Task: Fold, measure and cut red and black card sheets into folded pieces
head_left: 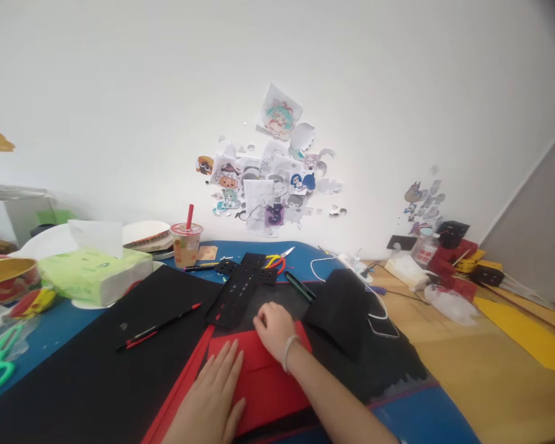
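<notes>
My left hand (215,391) lies flat with its fingers stretched out on a sheet of red paper (268,398). A crease or edge runs across this sheet. At its far edge rests my right hand (276,333), fingers curled in; what they hold, if anything, is hidden. Along the left lies a narrow red strip (181,383). Just beyond my hands is a black paper cut-out (240,287) with rows of small holes. A folded black piece (341,308) stands to the right. On the large black sheet (87,370) at left lies a black-and-red pen (160,325).
Orange-handled scissors (275,262) and a dark green pen (300,287) lie behind. A drink cup (186,243) with a straw stands near a green tissue pack (97,274). Green scissors (0,361) are far left. A white cable (383,314) and yellow sheet (527,333) lie right.
</notes>
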A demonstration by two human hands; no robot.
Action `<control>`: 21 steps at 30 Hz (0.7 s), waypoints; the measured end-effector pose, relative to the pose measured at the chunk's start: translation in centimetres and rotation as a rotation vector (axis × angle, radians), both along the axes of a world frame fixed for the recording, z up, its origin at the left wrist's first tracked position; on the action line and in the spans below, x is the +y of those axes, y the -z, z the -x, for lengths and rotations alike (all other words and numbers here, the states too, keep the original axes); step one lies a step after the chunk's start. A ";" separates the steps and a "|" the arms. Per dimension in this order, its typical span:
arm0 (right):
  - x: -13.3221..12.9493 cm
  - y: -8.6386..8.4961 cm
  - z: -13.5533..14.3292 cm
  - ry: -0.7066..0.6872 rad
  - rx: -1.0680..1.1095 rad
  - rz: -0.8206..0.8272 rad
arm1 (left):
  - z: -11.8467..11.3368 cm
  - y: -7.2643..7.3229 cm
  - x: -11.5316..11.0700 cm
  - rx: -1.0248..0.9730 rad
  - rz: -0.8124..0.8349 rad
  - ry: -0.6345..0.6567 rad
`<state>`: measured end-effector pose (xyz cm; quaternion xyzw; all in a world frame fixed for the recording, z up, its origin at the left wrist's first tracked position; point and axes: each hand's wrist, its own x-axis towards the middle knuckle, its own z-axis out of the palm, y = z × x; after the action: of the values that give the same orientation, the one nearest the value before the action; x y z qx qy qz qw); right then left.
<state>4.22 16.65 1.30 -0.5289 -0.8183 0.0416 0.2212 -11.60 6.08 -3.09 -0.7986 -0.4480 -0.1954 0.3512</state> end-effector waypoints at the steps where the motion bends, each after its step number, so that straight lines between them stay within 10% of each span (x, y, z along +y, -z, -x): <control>1: -1.1 0.0 -0.2 -0.062 -0.005 -0.012 | 0.0 0.0 0.1 0.025 -0.049 0.013; 10: -6.7 0.4 -8.0 -0.195 -0.164 0.228 | -0.2 -0.1 0.5 0.046 -0.063 0.040; 16: -8.4 0.3 -11.5 -0.152 -0.112 0.234 | -0.5 -3.3 2.2 -0.228 0.541 -0.070; 21: -7.7 2.0 -11.5 -0.054 0.173 0.140 | -0.4 -4.9 4.5 -0.312 0.545 -0.065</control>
<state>15.72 8.99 -0.66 -0.5151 -0.8053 0.1501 0.2522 -11.24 10.53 1.79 -0.8089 -0.5576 -0.1772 0.0574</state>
